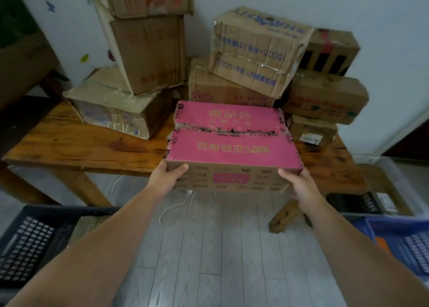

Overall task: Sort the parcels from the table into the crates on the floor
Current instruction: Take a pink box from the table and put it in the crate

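Observation:
A flat parcel with a pink top (pixel 232 132) and brown sides juts out over the front edge of the wooden table (pixel 92 144). My left hand (pixel 168 175) grips its near left corner, thumb on the front face. My right hand (pixel 299 186) grips the near right corner in the same way. Behind it on the table are several brown cardboard parcels: a tall stack at the left (pixel 148 51), a blue-printed box (pixel 257 51) on top of another in the middle, and smaller boxes at the right (pixel 325 97).
A black crate (pixel 30 241) stands on the floor at the lower left. A blue crate (pixel 404 241) stands at the lower right, and another dark crate (pixel 355 202) sits behind it under the table. A white cord (pixel 185 204) lies on the pale plank floor.

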